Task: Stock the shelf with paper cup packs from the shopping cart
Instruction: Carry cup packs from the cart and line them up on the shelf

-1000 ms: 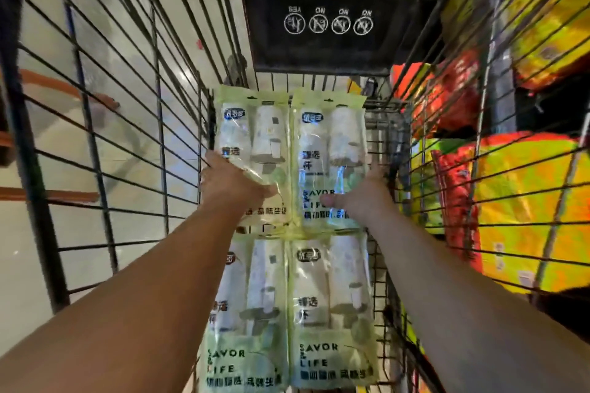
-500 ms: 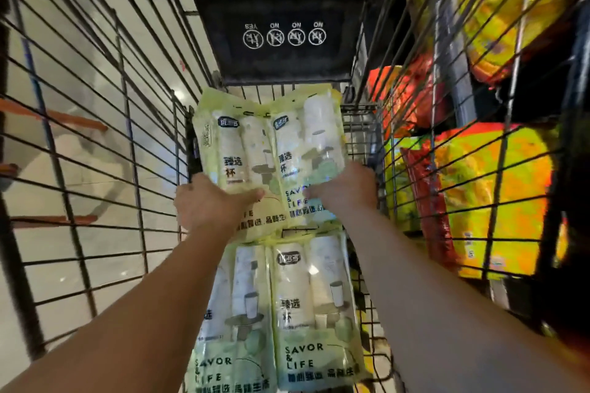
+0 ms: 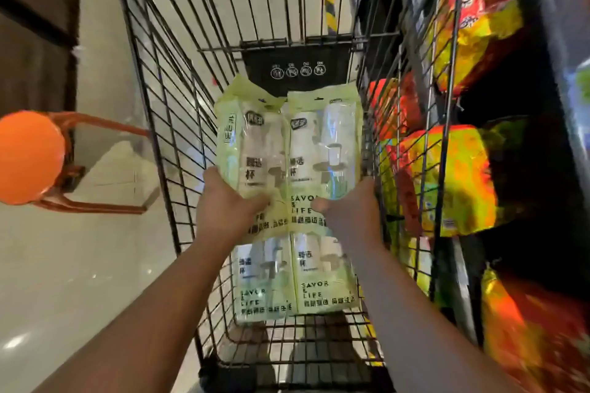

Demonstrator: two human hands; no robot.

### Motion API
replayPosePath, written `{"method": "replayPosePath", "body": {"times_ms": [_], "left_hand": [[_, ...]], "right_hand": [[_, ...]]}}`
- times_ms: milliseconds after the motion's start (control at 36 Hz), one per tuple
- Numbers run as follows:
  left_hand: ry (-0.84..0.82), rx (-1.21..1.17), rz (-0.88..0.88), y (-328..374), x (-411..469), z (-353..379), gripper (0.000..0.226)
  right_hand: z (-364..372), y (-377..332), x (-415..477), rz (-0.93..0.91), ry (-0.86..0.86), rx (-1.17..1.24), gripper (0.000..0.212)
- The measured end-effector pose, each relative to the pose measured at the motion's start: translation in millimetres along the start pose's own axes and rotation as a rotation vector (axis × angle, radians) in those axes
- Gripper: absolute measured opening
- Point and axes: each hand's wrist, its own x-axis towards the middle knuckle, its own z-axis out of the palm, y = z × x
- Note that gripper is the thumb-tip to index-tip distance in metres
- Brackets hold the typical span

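Two pale green paper cup packs are lifted side by side above the black wire shopping cart. My left hand grips the left pack by its lower edge. My right hand grips the right pack the same way. Two more cup packs lie flat on the cart floor below my wrists. The shelf stands right of the cart, seen through its wires.
Bright orange and yellow bags fill the shelf at the right. An orange round stool stands on the pale floor left of the cart. The cart's black child-seat flap is at its far end.
Both hands have raised the two packs higher off the cart floor. The view has pulled back and up, so more of the cart and the orange stool now show.
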Motion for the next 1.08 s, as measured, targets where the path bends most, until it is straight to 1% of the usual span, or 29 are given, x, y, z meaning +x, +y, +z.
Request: {"method": "replayPosePath", "body": {"times_ms": [28,83,111,167,222,278,333,361,500,611,750,861,917,972,1000,1056,1083], "left_hand": [[-0.004,-0.005,0.02,1.7,-10.3,-8.8,0.085],[0.003,-0.012,0.054,4.9,-31.9,-27.6,0.08],[-0.003,-0.015,0.059,5.3,-42.4,-37.5,0.079],[-0.011,-0.041,0.068,2.4,-62.0,-55.6,0.084],[-0.021,-0.083,0.092,-1.3,-79.7,-74.1,0.088],[-0.043,-0.121,0.131,-6.4,-92.0,-90.7,0.082],[-0.074,-0.16,0.184,-16.6,-100.3,-107.0,0.074],[-0.09,-0.185,0.205,-22.4,-101.9,-115.2,0.071],[-0.166,-0.253,0.324,-60.1,-104.6,-157.3,0.077],[-0.204,-0.299,0.384,-84.4,-123.0,-197.5,0.083],[-0.268,-0.307,0.403,-107.7,-149.3,-231.8,0.086],[-0.346,-0.326,0.465,-105.4,-180.9,-244.1,0.082],[-0.39,-0.324,0.507,-100.9,-195.2,-245.0,0.078],[-0.461,-0.334,0.537,-93.2,-212.9,-243.2,0.075],[-0.498,-0.336,0.55,-89.3,-222.7,-240.6,0.074],[-0.539,-0.311,0.61,-80.6,-241.4,-231.8,0.074],[-0.555,-0.282,0.641,-76.3,-251.2,-226.4,0.075]], "right_hand": [[-5.2,-2.6,-15.9,-0.002,-0.015,0.002,0.092],[-13.9,-9.5,-46.8,-0.019,-0.039,-0.019,0.094],[-18.1,-12.5,-61.1,-0.026,-0.039,-0.02,0.09],[-25.5,-17.7,-86.9,-0.029,-0.023,-0.026,0.083],[-32.0,-23.0,-111.3,-0.023,0.005,-0.026,0.08],[-37.5,-29.1,-136.0,-0.029,0.042,-0.042,0.079],[-39.3,-32.8,-161.0,-0.056,0.091,-0.036,0.065],[-38.2,-32.2,-173.3,-0.072,0.112,-0.014,0.062],[-16.0,-26.6,-242.7,-0.157,0.251,0.081,0.067],[9.0,-17.5,-289.8,-0.168,0.32,0.165,0.074],[23.9,6.1,-337.9,-0.191,0.34,0.271,0.077],[15.4,26.0,-367.0,-0.198,0.378,0.295,0.076],[7.1,38.2,-381.4,-0.2,0.402,0.313,0.079],[-1.1,52.2,-397.4,-0.203,0.452,0.35,0.079],[-5.6,58.7,-408.0,-0.193,0.483,0.373,0.076],[-13.6,76.8,-429.5,-0.172,0.566,0.434,0.071],[-18.0,86.9,-441.8,-0.166,0.614,0.466,0.072]]}}
